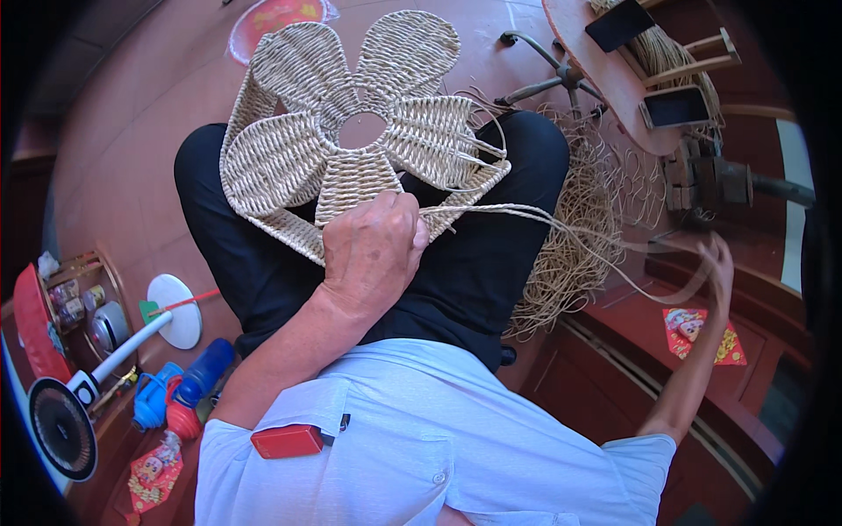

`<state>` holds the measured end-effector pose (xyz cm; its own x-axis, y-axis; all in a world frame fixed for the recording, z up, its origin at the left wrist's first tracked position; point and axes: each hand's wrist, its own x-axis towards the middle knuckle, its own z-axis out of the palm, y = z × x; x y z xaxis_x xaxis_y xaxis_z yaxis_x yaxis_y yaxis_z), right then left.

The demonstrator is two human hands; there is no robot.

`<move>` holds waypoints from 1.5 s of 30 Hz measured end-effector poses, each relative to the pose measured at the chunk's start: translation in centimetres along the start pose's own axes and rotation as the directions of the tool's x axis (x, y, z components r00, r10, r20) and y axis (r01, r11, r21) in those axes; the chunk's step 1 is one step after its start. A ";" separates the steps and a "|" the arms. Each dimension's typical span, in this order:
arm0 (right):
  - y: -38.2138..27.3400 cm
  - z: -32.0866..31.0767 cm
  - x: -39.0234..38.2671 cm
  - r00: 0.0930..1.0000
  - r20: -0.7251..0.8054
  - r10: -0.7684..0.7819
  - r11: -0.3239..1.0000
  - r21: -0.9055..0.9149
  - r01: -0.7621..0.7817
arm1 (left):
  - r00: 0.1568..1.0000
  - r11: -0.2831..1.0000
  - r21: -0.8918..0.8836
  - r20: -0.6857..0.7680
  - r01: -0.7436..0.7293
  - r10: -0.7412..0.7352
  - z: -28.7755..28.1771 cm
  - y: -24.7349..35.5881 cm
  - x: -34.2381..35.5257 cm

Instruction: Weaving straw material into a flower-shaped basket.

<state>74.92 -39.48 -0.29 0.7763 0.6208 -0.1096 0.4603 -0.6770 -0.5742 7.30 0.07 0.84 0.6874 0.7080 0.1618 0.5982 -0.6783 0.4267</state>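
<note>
A woven straw flower-shaped piece [430, 131] with five petals, a round centre hole and a braided outer rim rests across the knees, loose strands at its right side. My left hand [373, 245] is closed on its near edge below the bottom petal, where long pale cords [517, 211] come out. My right hand [717, 263] is stretched out at the far right, fingers curled on the trailing cords, slightly blurred. The cords run from beside my left hand across the right knee toward it.
A heap of loose cord [566, 280] lies right of the legs. A low table [579, 39] holds dark devices [675, 107], near a chair base [557, 74] and metal tool [728, 182]. At left stand a white fan [61, 425], bottles [202, 373] and a crate of small items [101, 263].
</note>
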 end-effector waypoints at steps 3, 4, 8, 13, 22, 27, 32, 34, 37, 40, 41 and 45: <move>-32.9 14.9 -10.4 0.950 0.053 -0.308 0.951 0.016 0.308 | 1.000 0.999 -0.042 -0.021 -0.012 0.011 0.1 -0.6 -0.6; -38.4 18.5 -13.7 0.923 0.135 -0.359 0.932 0.008 0.362 | 0.999 0.998 -0.055 -0.031 -0.010 0.008 0.2 -0.8 -0.6; -45.9 28.5 -19.8 0.678 0.247 -0.692 0.707 0.045 0.705 | 0.999 0.996 -0.088 -0.045 -0.021 0.017 0.4 -1.0 -0.5; -45.5 31.9 -18.5 0.583 0.240 -0.776 0.615 0.086 0.784 | 0.999 0.994 -0.105 -0.038 -0.004 0.000 0.6 -1.1 -0.4; -45.7 25.2 -15.8 0.864 -0.052 -0.500 0.838 -0.283 0.468 | 0.993 0.977 -0.208 -0.113 -0.053 0.030 1.1 -1.9 -0.5; -47.9 30.2 -22.3 0.771 0.284 -0.570 0.821 0.207 0.531 | 0.995 0.978 -0.201 -0.097 -0.057 0.038 0.8 -1.8 -0.5; -47.8 31.9 -22.9 0.777 0.445 -0.445 0.895 0.243 0.374 | 0.999 0.983 -0.177 -0.039 -0.043 0.036 0.6 -1.9 -0.8; -47.7 31.8 -22.7 0.768 0.453 -0.452 0.892 0.253 0.375 | 0.997 0.984 -0.173 -0.063 -0.044 0.034 0.7 -1.9 -0.8; -47.8 31.6 -22.6 0.759 0.465 -0.456 0.890 0.264 0.373 | 0.998 0.982 -0.183 -0.046 -0.042 0.034 0.5 -2.1 -0.9; -47.7 31.9 -22.8 0.762 0.451 -0.464 0.885 0.272 0.378 | 0.992 0.972 -0.227 -0.122 -0.056 0.029 0.9 -2.3 -0.7; -47.5 31.9 -23.0 0.765 0.431 -0.478 0.877 0.276 0.392 | 0.992 0.972 -0.227 -0.124 -0.060 0.033 0.8 -2.3 -0.8; -47.3 31.9 -23.7 0.783 0.399 -0.478 0.878 0.259 0.404 | 0.999 0.977 -0.209 -0.038 -0.045 0.037 0.5 -2.3 -1.0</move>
<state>21.05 -9.58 3.57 0.2159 0.9670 -0.1352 0.6059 -0.2412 -0.7581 5.47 0.86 -0.73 0.6933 0.6890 0.2112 0.4678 -0.6532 0.5954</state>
